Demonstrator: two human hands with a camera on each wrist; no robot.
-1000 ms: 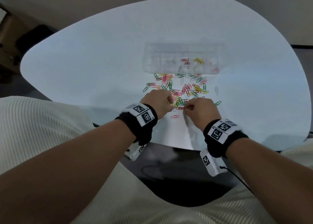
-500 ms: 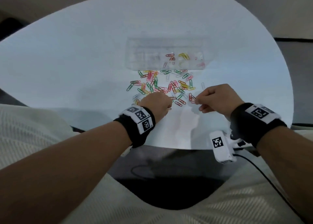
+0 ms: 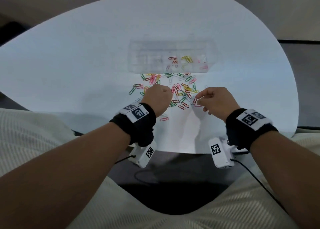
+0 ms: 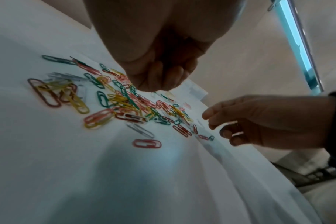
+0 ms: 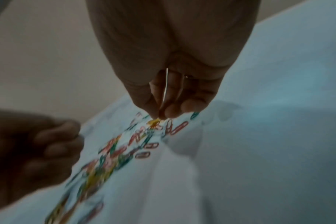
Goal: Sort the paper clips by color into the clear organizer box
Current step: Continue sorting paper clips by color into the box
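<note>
- Pinching a thin pale paper clip between thumb and fingertips, the right hand hangs at the right edge of the loose pile of clips.
- Left hand — fingers curled over the pile's left side; whether it holds anything I cannot tell.
- Clear organizer box sits just beyond the pile on the white table, with a few red, yellow and pink clips in its right-hand compartments.

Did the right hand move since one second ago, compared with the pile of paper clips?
Yes. The right hand moved to the right, from the near middle of the paper clips to the pile's right edge. The clips on the table serve as the fixed reference.
</note>
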